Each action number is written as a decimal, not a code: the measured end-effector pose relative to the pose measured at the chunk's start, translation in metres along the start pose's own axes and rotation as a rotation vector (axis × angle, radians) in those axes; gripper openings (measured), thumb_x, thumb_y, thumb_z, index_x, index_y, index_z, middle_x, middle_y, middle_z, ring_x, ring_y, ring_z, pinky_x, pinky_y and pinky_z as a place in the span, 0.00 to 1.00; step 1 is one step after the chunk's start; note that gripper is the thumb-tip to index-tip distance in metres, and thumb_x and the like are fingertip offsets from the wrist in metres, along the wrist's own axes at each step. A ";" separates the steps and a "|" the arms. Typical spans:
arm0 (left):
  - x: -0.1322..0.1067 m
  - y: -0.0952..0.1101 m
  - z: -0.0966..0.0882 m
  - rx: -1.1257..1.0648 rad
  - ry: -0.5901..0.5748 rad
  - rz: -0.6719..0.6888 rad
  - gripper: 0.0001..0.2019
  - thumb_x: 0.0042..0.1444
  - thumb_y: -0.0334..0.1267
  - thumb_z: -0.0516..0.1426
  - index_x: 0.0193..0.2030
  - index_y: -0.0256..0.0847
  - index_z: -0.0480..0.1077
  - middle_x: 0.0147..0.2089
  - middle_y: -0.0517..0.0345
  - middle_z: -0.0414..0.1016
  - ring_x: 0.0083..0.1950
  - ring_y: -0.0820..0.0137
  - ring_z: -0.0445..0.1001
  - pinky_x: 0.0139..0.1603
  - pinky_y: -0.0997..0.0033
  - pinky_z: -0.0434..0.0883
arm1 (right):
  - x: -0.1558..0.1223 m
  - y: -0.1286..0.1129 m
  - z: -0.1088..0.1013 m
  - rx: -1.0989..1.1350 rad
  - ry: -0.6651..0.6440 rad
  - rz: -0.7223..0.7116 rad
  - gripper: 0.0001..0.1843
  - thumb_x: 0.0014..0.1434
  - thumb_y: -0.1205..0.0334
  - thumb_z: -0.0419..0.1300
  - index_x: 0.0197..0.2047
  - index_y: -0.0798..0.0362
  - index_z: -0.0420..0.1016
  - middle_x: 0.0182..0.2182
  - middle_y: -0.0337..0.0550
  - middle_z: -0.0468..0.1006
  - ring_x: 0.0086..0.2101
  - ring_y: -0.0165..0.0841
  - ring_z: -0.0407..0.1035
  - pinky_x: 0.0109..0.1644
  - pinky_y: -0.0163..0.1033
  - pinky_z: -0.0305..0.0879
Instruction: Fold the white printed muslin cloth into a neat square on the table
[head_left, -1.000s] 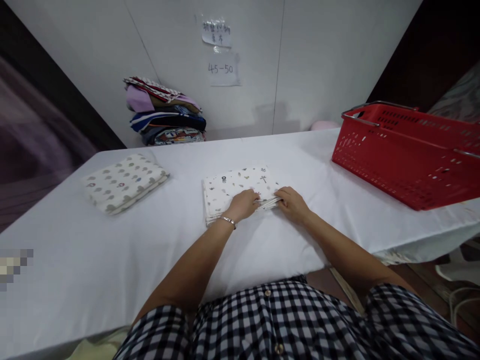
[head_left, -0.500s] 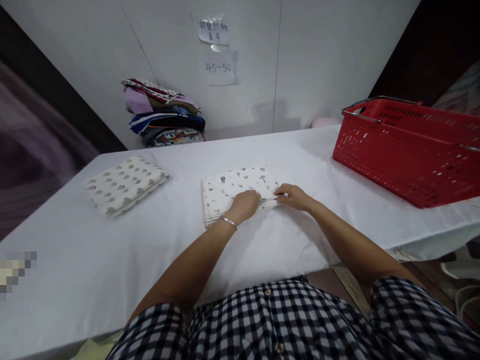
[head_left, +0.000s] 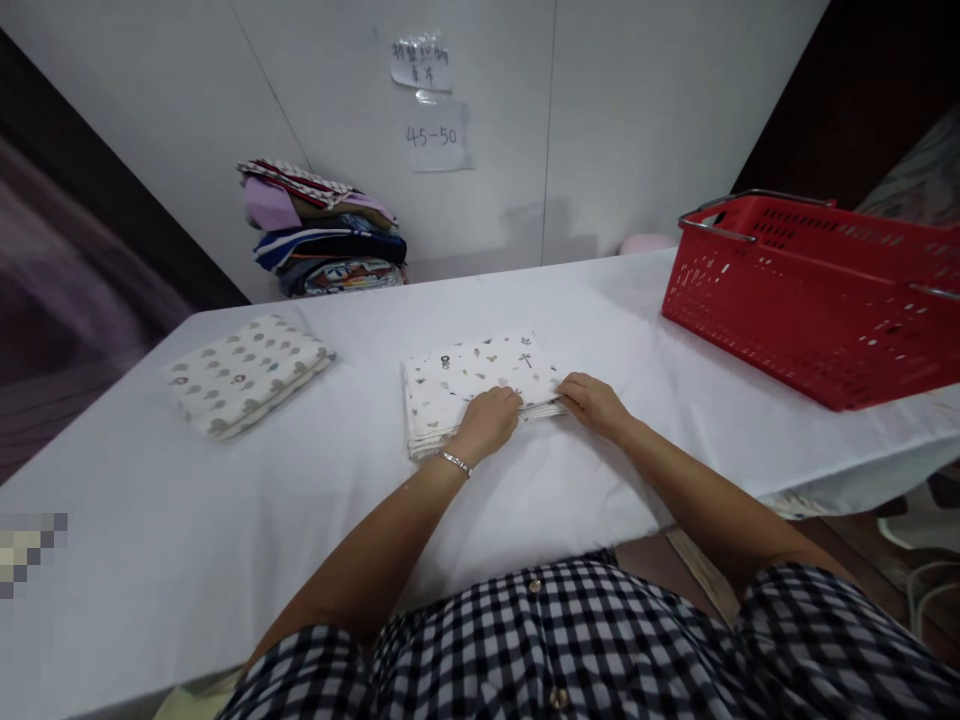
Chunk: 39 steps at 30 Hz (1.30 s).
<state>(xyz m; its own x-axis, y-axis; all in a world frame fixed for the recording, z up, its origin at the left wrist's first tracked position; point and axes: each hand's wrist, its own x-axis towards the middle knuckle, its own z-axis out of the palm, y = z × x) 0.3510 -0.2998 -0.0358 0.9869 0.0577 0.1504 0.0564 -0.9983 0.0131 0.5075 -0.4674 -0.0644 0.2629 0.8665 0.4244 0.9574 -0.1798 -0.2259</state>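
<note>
A folded white cloth with small printed figures (head_left: 469, 375) lies in the middle of the white table (head_left: 225, 520). My left hand (head_left: 489, 420), with a thin bracelet at the wrist, rests on the cloth's near edge with its fingers curled over the layers. My right hand (head_left: 594, 402) grips the cloth's near right corner, fingers closed on the stacked edges. Both forearms reach out from my checked shirt at the bottom of the view.
A second folded cloth with grey shapes (head_left: 247, 372) lies at the left. A pile of coloured fabrics (head_left: 322, 230) stands against the back wall. A red plastic basket (head_left: 817, 300) sits at the right, near the table's edge. Paper notes hang on the wall.
Both hands have stayed on the cloth's near edge, shifting only slightly. My right hand has slid a little along the corner. The view has drifted a bit.
</note>
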 end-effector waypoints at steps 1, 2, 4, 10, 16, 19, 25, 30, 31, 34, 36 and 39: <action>-0.001 0.000 0.003 -0.012 0.009 0.004 0.07 0.57 0.30 0.49 0.39 0.41 0.66 0.39 0.55 0.70 0.42 0.66 0.67 0.37 0.67 0.62 | -0.002 0.001 0.000 -0.008 0.003 -0.009 0.11 0.61 0.65 0.49 0.41 0.51 0.72 0.38 0.47 0.73 0.39 0.34 0.65 0.39 0.36 0.60; -0.002 0.000 0.006 -0.027 0.028 0.005 0.07 0.57 0.30 0.49 0.39 0.41 0.66 0.39 0.55 0.70 0.42 0.66 0.66 0.37 0.66 0.63 | -0.003 0.001 0.000 -0.016 0.006 -0.021 0.11 0.61 0.65 0.49 0.41 0.51 0.71 0.38 0.47 0.73 0.39 0.34 0.65 0.39 0.36 0.60; -0.003 -0.002 0.012 -0.061 0.071 0.009 0.07 0.57 0.30 0.49 0.39 0.41 0.66 0.39 0.55 0.69 0.42 0.66 0.66 0.38 0.66 0.63 | -0.004 -0.001 0.001 -0.035 0.006 -0.036 0.10 0.61 0.65 0.48 0.40 0.51 0.71 0.38 0.46 0.72 0.39 0.34 0.65 0.38 0.36 0.59; -0.007 -0.002 0.025 -0.085 0.173 -0.032 0.07 0.55 0.29 0.49 0.40 0.40 0.64 0.39 0.54 0.68 0.41 0.66 0.65 0.41 0.65 0.62 | -0.011 -0.013 0.011 -0.114 0.037 0.114 0.09 0.62 0.67 0.47 0.40 0.51 0.67 0.40 0.45 0.71 0.36 0.32 0.65 0.32 0.33 0.58; 0.002 0.013 0.019 -0.117 0.175 -0.075 0.11 0.57 0.46 0.52 0.40 0.41 0.64 0.41 0.54 0.67 0.42 0.64 0.65 0.41 0.64 0.61 | -0.007 -0.010 0.017 0.012 0.039 0.170 0.07 0.61 0.67 0.47 0.41 0.51 0.64 0.40 0.45 0.70 0.38 0.32 0.65 0.35 0.34 0.60; 0.014 0.020 0.018 -0.141 0.164 -0.091 0.13 0.57 0.49 0.52 0.41 0.42 0.65 0.42 0.54 0.67 0.44 0.65 0.65 0.42 0.65 0.61 | 0.002 -0.009 0.014 0.081 0.062 0.181 0.07 0.60 0.68 0.47 0.41 0.51 0.63 0.38 0.44 0.69 0.37 0.32 0.65 0.38 0.35 0.61; 0.031 0.027 0.021 -0.235 0.156 -0.186 0.13 0.57 0.48 0.53 0.41 0.42 0.65 0.41 0.55 0.68 0.44 0.66 0.65 0.41 0.67 0.62 | 0.009 -0.005 0.011 0.191 0.064 0.192 0.07 0.60 0.65 0.48 0.38 0.51 0.66 0.36 0.42 0.69 0.36 0.32 0.64 0.38 0.35 0.60; 0.036 0.034 0.023 -0.214 0.130 -0.163 0.14 0.56 0.49 0.54 0.42 0.42 0.65 0.43 0.54 0.67 0.46 0.65 0.64 0.43 0.65 0.62 | 0.000 0.006 0.011 0.445 0.052 0.294 0.06 0.58 0.61 0.52 0.36 0.51 0.69 0.29 0.37 0.69 0.28 0.29 0.62 0.33 0.34 0.58; 0.038 0.035 0.023 -0.202 0.134 -0.154 0.14 0.55 0.48 0.54 0.42 0.42 0.65 0.43 0.54 0.66 0.46 0.65 0.64 0.43 0.65 0.62 | -0.002 0.008 0.012 0.481 0.060 0.307 0.06 0.57 0.60 0.53 0.35 0.51 0.69 0.28 0.37 0.69 0.28 0.28 0.61 0.33 0.34 0.58; 0.043 0.040 0.024 -0.165 0.153 -0.104 0.14 0.55 0.47 0.56 0.43 0.42 0.65 0.43 0.55 0.66 0.46 0.65 0.64 0.43 0.65 0.62 | -0.005 0.009 0.013 0.523 0.102 0.325 0.07 0.57 0.59 0.53 0.33 0.52 0.70 0.27 0.37 0.68 0.28 0.28 0.61 0.33 0.34 0.58; 0.045 0.042 0.024 -0.139 0.160 -0.057 0.13 0.55 0.46 0.55 0.43 0.42 0.65 0.43 0.55 0.66 0.45 0.65 0.64 0.42 0.66 0.62 | -0.006 0.010 0.013 0.535 0.119 0.322 0.07 0.57 0.60 0.53 0.33 0.52 0.70 0.27 0.37 0.68 0.29 0.28 0.62 0.34 0.34 0.58; 0.046 0.043 0.024 -0.115 0.159 -0.013 0.11 0.59 0.45 0.51 0.43 0.42 0.65 0.42 0.54 0.66 0.45 0.65 0.64 0.42 0.65 0.61 | -0.008 0.010 0.013 0.572 0.125 0.332 0.07 0.56 0.60 0.54 0.33 0.52 0.70 0.27 0.37 0.69 0.29 0.28 0.62 0.34 0.34 0.58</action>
<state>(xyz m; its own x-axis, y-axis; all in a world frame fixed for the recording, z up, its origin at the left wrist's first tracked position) 0.4026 -0.3405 -0.0522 0.9493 0.0793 0.3041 0.0420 -0.9910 0.1273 0.5129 -0.4701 -0.0814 0.5769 0.7413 0.3431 0.6187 -0.1223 -0.7761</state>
